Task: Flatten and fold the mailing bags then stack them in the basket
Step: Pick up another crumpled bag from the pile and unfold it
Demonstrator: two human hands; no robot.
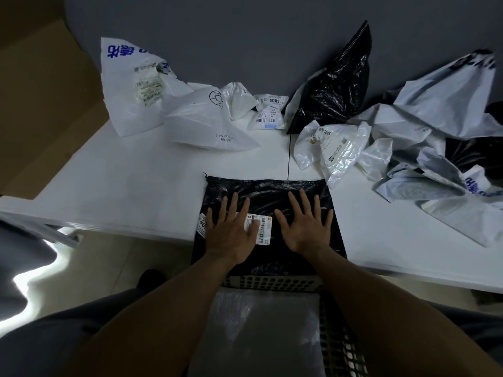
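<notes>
**Both grips flat on the black bag, nothing held**

My left grip [230, 232] and right grip [306, 229] are spread wide with fingers straight, palms pressing down on the black mailing bag [261, 193]. The left one covers part of its white label [264, 229]. The bag lies at the near edge of the counter [136, 186], its near end overhanging the basket [272, 282] rim.

Progress looks early. One pale bag [266, 322] lies flat in the basket. The black one is mid-flatten and not yet folded. Left to do: the crumpled white bags [130, 85] far left, the black bag [334, 85] far centre, and the grey heap [435, 126] on the right.
</notes>
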